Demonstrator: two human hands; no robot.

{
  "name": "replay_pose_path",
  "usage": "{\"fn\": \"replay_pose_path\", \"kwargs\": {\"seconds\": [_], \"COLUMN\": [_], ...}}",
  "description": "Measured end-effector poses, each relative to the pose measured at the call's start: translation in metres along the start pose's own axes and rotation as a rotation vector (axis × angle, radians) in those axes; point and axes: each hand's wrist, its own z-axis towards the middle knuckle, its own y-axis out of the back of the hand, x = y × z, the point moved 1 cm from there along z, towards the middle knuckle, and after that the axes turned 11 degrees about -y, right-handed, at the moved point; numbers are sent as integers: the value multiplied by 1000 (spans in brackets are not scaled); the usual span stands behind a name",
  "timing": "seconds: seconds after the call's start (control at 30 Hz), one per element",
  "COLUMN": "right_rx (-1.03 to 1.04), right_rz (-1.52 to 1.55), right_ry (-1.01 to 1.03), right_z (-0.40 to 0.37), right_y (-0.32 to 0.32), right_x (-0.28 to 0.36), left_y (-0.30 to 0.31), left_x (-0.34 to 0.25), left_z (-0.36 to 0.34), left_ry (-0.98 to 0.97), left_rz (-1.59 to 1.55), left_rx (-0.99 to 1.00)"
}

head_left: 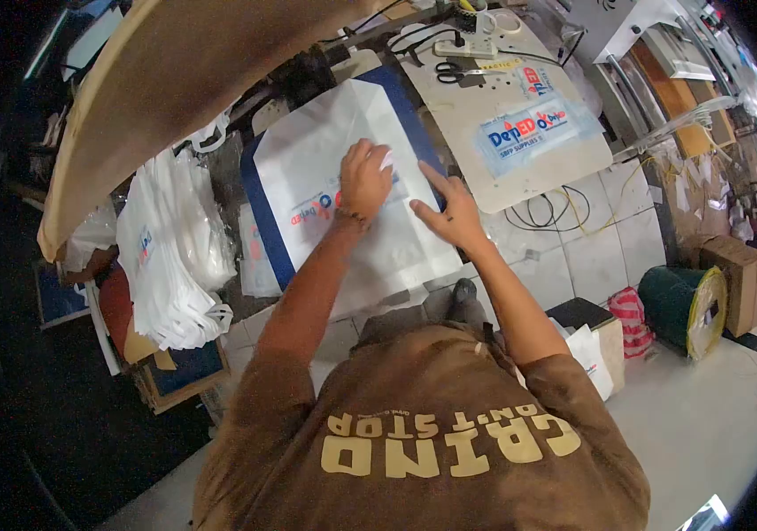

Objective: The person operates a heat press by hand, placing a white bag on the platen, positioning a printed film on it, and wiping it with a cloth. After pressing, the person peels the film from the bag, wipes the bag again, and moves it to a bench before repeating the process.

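Note:
A white sheet or bag (308, 150) with a red and blue DepED print lies on a dark blue board (270, 212). My left hand (366, 181) is on the white material over the print, its fingers curled round a small white piece that I cannot make out. At the right edge of the material rests my right hand (451, 211), thumb and index finger spread apart, with nothing held between them.
Stacked white bags (162, 248) hang over the left side. On the right, a pale board (458, 124) bears DepED prints, black scissors (451, 73) and a power strip (465, 48). A green roll (669, 305) and a cardboard box (737, 279) stand further right.

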Motion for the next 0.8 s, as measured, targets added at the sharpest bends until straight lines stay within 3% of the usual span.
{"fn": "replay_pose_path", "kwargs": {"seconds": [0.1, 0.17, 0.23, 0.3, 0.5, 0.67, 0.8], "right_rx": [30, 40, 30, 41, 44, 10, 32], "right_rz": [50, 16, -8, -36, 33, 20, 43], "right_ry": [11, -4, -20, -34, -11, 11, 37], "right_z": [6, 4, 5, 5, 7, 3, 4], "right_y": [4, 1, 2, 1, 2, -1, 1], "right_x": [-1, -1, -1, -1, 1, -2, -1], "left_y": [6, 26, 10, -6, 34, 1, 27], "left_x": [1, 13, 13, -3, 11, -13, 0], "left_z": [0, -18, -11, 7, -30, 9, -30], "left_ry": [-1, 90, 63, 20, 63, 36, 45], "left_rz": [-5, 45, 58, -30, 17, 62, 74], "left_rx": [-10, 118, 95, -54, 50, -34, 2]}}
